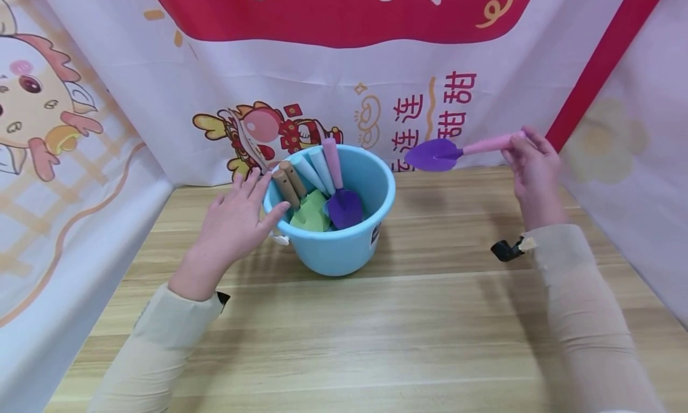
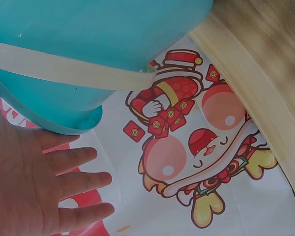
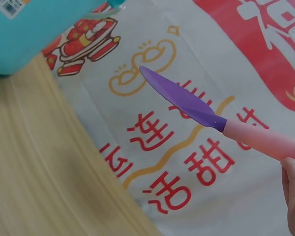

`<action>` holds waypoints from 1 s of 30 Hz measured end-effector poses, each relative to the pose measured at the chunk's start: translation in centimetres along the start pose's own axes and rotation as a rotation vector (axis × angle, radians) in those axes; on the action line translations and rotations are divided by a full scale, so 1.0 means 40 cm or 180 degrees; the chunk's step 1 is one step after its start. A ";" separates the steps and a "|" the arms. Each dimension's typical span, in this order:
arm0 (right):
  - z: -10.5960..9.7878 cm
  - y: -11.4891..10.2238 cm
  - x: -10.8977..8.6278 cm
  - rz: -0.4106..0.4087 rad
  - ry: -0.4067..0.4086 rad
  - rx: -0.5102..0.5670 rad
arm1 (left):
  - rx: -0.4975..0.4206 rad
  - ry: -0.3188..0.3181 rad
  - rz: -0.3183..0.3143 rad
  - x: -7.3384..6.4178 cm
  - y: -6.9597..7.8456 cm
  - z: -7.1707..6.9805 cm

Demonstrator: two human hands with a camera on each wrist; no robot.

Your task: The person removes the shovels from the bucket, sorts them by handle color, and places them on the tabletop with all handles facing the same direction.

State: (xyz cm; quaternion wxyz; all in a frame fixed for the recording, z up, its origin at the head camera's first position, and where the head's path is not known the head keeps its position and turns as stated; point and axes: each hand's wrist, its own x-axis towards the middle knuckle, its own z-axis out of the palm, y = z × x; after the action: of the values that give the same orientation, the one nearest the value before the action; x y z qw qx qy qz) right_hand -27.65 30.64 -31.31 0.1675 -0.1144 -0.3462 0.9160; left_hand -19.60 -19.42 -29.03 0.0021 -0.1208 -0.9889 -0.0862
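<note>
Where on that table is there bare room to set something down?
The widest bare patch is the table in front of the light-blue bucket, between the sleeves. Another lies right of the bucket, toward the right hand. The bucket itself is crowded with trowels, the left hand at its rim.

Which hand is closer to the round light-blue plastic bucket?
Left. The left hand is at the left side of the bucket; the right hand is farther off, to its right.

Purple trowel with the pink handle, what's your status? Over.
Right hand gripping trowel, held up apart from bucket. Left hand, fingers spread, at bucket's rim. More tools inside bucket. Nothing visible between trowel and bucket.
</note>
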 end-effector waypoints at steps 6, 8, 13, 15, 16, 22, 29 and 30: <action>-0.028 0.035 0.001 0.0084 -0.0032 -0.0233 | 0.0008 0.0017 0.0005 -0.001 -0.003 0.001; -0.035 0.046 0.002 0.0107 -0.0026 -0.0274 | 0.0005 0.0021 0.0009 -0.002 -0.003 0.001; -0.049 0.068 0.005 0.0159 -0.0012 -0.0273 | -0.0025 0.0016 0.0002 -0.002 -0.002 0.002; -0.055 0.077 0.008 0.0224 0.0000 -0.0230 | -0.0037 0.0008 0.0001 -0.001 -0.002 0.002; -0.057 0.081 0.009 0.0267 0.0014 -0.0203 | -0.0037 0.0004 -0.0002 0.000 -0.003 0.002; -0.070 0.107 0.019 0.0423 0.0039 -0.0196 | -0.0040 0.0019 0.0001 -0.002 -0.003 0.002; -0.095 0.123 0.026 0.0477 0.0107 -0.0227 | -0.0055 0.0007 0.0028 -0.005 0.003 -0.002; -0.098 0.125 0.026 0.0501 0.0103 -0.0217 | -0.0051 0.0007 0.0028 -0.005 0.003 -0.003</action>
State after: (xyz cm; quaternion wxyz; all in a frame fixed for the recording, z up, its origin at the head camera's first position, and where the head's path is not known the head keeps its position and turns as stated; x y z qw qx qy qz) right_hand -28.48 29.87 -37.65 0.0966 -0.1616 -0.3644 0.9120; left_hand -19.39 -19.38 -28.91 0.0026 -0.1251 -0.9877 -0.0942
